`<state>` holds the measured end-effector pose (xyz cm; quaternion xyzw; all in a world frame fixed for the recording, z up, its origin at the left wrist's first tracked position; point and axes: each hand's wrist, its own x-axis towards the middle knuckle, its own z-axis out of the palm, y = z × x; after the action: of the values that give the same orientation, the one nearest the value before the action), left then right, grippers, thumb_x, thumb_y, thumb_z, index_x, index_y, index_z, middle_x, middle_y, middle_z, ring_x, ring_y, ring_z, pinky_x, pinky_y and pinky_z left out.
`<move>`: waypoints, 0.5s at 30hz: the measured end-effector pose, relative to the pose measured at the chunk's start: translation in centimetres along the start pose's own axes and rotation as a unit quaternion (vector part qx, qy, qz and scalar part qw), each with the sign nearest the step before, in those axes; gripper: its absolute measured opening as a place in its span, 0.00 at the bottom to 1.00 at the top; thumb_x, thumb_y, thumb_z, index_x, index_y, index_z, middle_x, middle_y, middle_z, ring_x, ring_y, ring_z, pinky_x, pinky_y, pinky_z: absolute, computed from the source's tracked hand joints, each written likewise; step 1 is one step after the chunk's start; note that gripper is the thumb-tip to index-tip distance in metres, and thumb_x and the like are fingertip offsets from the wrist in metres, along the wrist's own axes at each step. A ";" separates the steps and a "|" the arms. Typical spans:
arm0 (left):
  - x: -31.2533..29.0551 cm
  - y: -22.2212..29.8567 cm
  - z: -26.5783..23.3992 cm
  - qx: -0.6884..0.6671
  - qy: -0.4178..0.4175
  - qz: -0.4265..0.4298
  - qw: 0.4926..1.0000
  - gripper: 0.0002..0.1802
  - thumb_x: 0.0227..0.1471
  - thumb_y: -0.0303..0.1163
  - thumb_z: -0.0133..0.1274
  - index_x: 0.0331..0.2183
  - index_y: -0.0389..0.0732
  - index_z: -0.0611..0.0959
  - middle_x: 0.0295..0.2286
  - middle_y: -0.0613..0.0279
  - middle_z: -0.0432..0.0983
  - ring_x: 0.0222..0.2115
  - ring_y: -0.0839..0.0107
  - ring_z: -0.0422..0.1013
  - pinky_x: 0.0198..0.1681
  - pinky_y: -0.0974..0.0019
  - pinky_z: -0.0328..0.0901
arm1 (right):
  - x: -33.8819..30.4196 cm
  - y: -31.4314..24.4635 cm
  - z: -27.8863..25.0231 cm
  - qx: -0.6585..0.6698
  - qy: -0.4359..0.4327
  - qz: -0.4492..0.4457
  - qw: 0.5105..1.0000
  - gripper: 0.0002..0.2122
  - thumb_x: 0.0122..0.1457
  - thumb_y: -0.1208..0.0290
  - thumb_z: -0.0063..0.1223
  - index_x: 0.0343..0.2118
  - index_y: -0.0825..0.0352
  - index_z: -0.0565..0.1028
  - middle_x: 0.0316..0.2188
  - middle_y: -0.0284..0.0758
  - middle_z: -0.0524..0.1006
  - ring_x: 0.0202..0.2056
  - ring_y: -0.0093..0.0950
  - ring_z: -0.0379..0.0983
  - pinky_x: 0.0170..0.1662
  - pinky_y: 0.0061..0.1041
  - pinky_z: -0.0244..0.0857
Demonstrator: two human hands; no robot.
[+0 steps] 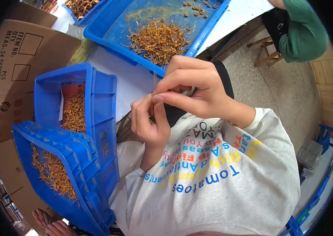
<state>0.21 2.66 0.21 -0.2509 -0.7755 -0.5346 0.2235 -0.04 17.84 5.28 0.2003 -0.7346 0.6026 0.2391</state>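
Note:
My left hand [149, 120] and my right hand [198, 85] meet in front of my chest, close to the near edge of the blue tray [113, 48]. Both are closed, thumb and fingertips pinched together and touching each other. What sits between the fingertips is too small and covered to name. A pile of small copper-coloured wire coils [158, 42] with thin wire ends lies in the tray, just beyond my right hand. Several separate coils [198, 8] are spread over the tray's far right part.
Left of me stand a blue bin [102, 92] and a tilted blue bin [72, 147], both holding similar coils. Cardboard boxes [28, 70] line the left side. A person's hands [54, 225] show at lower left. Another person's green sleeve [304, 33] is at upper right, by a wooden stool [268, 54].

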 end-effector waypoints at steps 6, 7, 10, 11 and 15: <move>-0.6 -0.6 0.3 -0.022 -0.014 -0.086 0.996 0.11 0.53 0.22 0.51 0.40 0.34 0.78 0.29 0.63 0.68 0.23 0.77 0.57 0.25 0.76 0.54 | 2.1 0.5 -3.3 -0.098 0.051 0.029 0.993 0.03 0.48 0.81 0.62 0.26 0.68 0.80 0.23 0.27 0.71 0.20 0.13 0.56 0.21 0.12 0.47; -1.1 -1.2 0.2 -0.011 -0.017 -0.075 0.997 0.12 0.52 0.22 0.50 0.41 0.35 0.77 0.29 0.65 0.67 0.22 0.78 0.56 0.25 0.77 0.53 | 2.3 0.8 -4.1 -0.137 0.063 0.023 0.988 0.03 0.48 0.80 0.63 0.27 0.68 0.80 0.23 0.26 0.71 0.20 0.12 0.56 0.21 0.12 0.46; -2.1 -2.4 0.0 0.022 0.008 -0.070 0.997 0.09 0.52 0.21 0.51 0.37 0.37 0.79 0.26 0.66 0.68 0.20 0.77 0.55 0.23 0.75 0.53 | 2.9 1.9 -5.4 -0.249 0.095 0.015 0.964 0.04 0.49 0.77 0.64 0.27 0.68 0.80 0.23 0.28 0.72 0.22 0.16 0.64 0.23 0.15 0.54; -2.5 -3.1 0.1 0.043 0.013 -0.060 0.997 0.07 0.52 0.21 0.51 0.36 0.37 0.80 0.24 0.67 0.68 0.19 0.77 0.55 0.22 0.74 0.53 | 2.8 2.6 -6.0 -0.292 0.087 0.008 0.952 0.04 0.49 0.77 0.64 0.27 0.68 0.80 0.24 0.28 0.73 0.22 0.18 0.66 0.23 0.16 0.56; -4.7 -5.6 0.2 0.033 -0.002 -0.096 0.995 0.07 0.51 0.19 0.51 0.34 0.36 0.80 0.25 0.64 0.70 0.19 0.75 0.58 0.21 0.74 0.55 | 2.7 3.7 -5.8 -0.396 0.037 0.038 0.917 0.05 0.48 0.76 0.65 0.29 0.67 0.80 0.26 0.29 0.73 0.24 0.21 0.68 0.25 0.18 0.59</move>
<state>0.31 0.42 -6.76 -0.1688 -0.8138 -0.5269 0.1776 -3.75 24.19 4.87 0.0384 -0.9108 0.2779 0.3029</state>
